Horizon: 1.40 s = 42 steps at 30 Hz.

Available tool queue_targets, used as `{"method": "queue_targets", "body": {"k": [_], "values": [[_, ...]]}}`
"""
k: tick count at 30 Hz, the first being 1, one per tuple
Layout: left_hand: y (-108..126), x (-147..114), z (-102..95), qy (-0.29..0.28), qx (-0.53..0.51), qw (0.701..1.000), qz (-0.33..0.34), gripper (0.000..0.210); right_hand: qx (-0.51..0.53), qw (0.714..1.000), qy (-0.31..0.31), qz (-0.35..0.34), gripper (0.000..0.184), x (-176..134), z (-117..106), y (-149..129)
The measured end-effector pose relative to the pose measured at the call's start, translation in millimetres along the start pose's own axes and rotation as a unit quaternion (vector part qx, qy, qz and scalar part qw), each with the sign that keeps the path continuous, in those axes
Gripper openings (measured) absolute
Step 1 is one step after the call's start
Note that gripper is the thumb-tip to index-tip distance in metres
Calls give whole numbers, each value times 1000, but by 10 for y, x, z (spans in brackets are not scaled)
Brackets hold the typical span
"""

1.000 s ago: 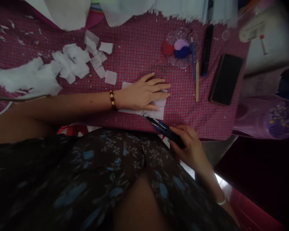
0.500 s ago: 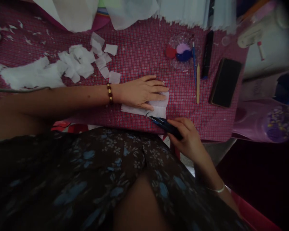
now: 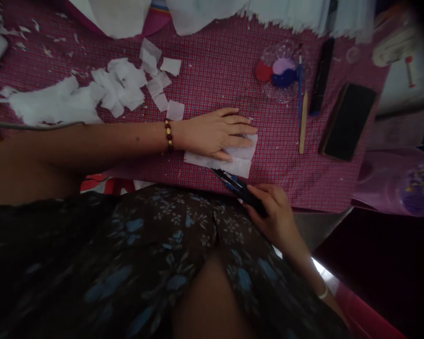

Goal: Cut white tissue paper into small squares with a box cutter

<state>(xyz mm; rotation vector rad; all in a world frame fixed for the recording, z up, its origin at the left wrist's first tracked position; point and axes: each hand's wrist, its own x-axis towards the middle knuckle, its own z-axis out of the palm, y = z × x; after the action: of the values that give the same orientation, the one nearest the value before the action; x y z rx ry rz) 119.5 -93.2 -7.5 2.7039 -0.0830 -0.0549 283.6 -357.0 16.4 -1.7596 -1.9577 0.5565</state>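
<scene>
My left hand (image 3: 219, 134) lies flat with its fingers spread, pressing a folded-looking white sheet (image 3: 238, 167) onto the checked cloth. Closed around the handle of a slim black-and-blue utility knife (image 3: 238, 187) is my right hand (image 3: 273, 207), below and right of the sheet. The pointed tip of the knife is at the sheet's near edge, just under my left thumb; whether it touches the paper I cannot tell. Small white paper squares (image 3: 175, 110) lie beyond my left wrist.
Crumpled white material (image 3: 53, 103) is on the left. Beyond my hands are a paint palette (image 3: 284, 75), a brush (image 3: 300, 89), a wooden stick (image 3: 303, 122), a black marker (image 3: 321, 75) and a dark rectangular block (image 3: 348, 122). The table edge is close to my lap.
The knife tip has shifted left along the sheet's near edge, and more of the tool shows. My left hand stays on the sheet. The whole view has shifted slightly.
</scene>
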Motion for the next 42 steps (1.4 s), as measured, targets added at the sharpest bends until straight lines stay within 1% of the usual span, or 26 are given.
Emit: {"method": "queue_targets", "body": {"k": [4,7,10,12,13,15,18,21,25,32,38,42], "values": [[-13,17,-10,12,-17,1000,-1,61,0,1000,9,3,52,-22,40,-7],[-72,-2,-110,39,-92,995,1,64,11,1000,6,1,50,2,42,16],[-128,-109,-263,54,-152,987,7,69,15,1000,5,-2,49,13,45,31],[-126,-236,-318,39,-132,991,-3,67,16,1000,8,-2,48,15,49,33],[-108,-309,-315,28,-106,994,-12,65,17,1000,9,0,48,15,51,31],[-44,-458,-246,19,-43,999,-25,67,18,1000,12,5,48,17,52,25],[74,-637,-67,36,38,998,-37,73,18,1000,13,14,48,19,49,15],[141,-716,60,37,79,995,-56,69,18,1000,11,13,49,20,39,13],[98,-697,92,46,86,992,-81,62,20,1000,8,12,49,21,17,7],[-60,-618,84,78,60,992,-84,56,11,1000,6,18,49,33,0,-11],[-59,-595,73,79,71,991,-79,56,-7,1000,7,-1,49,125,-6,31],[-62,-589,106,86,41,991,-90,59,-12,1000,-7,-21,46,249,-26,76]]}}
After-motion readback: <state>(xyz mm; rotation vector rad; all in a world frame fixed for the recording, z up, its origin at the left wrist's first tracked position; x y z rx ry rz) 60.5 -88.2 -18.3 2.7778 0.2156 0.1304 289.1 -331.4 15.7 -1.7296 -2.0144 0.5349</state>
